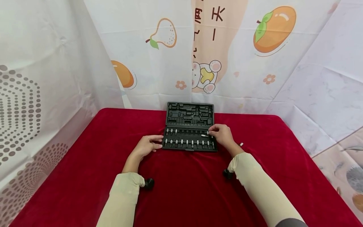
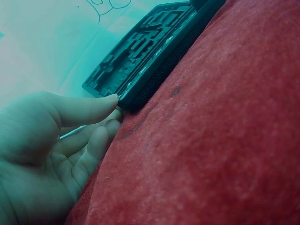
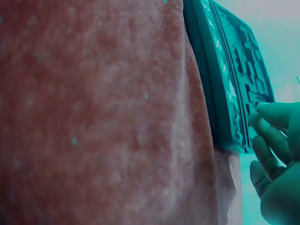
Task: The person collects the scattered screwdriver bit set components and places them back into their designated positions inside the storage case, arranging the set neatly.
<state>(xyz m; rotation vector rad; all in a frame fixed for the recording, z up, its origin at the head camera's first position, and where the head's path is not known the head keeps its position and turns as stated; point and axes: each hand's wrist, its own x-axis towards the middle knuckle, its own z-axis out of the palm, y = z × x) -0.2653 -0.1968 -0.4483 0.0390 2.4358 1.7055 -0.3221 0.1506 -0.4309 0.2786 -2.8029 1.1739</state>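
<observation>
A black socket-set case (image 1: 190,115) lies opened out on the red cloth, its lid leaning back. A row of silver-headed bit sockets (image 1: 187,143) fills the front of its base. Three more bit sockets (image 1: 171,131) stand at the left of the back row. My right hand (image 1: 223,135) is over the back row's right end, thumb and forefinger pinching a small bit socket (image 1: 208,133). Close by, another bit socket (image 1: 204,136) lies sideways. My left hand (image 1: 146,145) rests at the case's left edge, thumb tip right at the front corner in the left wrist view.
A red velvet cloth (image 1: 181,189) covers the table. A small silver piece (image 1: 241,144) lies beside my right forearm. Printed white curtains (image 1: 158,72) hang close behind the case and along the sides. Black wrist devices (image 1: 148,183) sit under both cuffs.
</observation>
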